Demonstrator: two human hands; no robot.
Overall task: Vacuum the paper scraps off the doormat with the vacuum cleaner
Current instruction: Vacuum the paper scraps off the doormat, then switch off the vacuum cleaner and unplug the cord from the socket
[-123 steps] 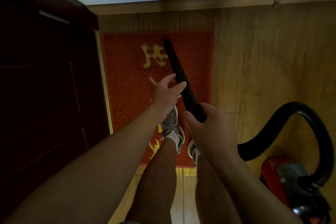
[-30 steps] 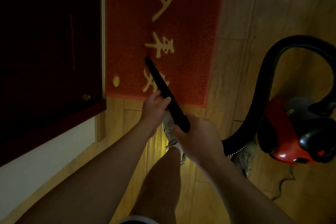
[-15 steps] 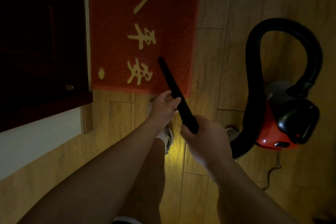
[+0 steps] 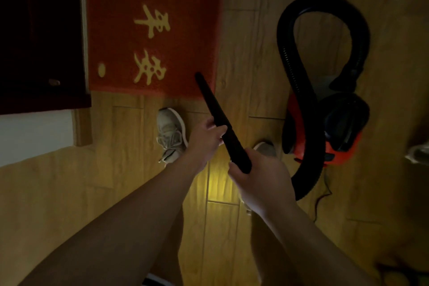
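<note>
– Your nozzle (image 4: 216, 109) has slid its tip off the lettering (image 4: 151, 67) to the mat's (image 4: 111, 30) near right corner.
– And my grip?
– Your left hand (image 4: 204, 139) curls its fingers round the nozzle midway; your right hand (image 4: 260, 181) clamps its rear end. The vacuum (image 4: 325, 144) sits to your right.

Both hands on the black vacuum nozzle (image 4: 218, 114), left hand (image 4: 205, 138) gripping mid-tube, right hand (image 4: 257, 180) wrapped round its rear end, tip over the red doormat (image 4: 130, 37) corner, black hose (image 4: 299, 76) looping to the red vacuum cleaner (image 4: 325, 134) on the wooden floor (image 4: 250, 42), pale sneaker (image 4: 170, 136) below the mat
</note>
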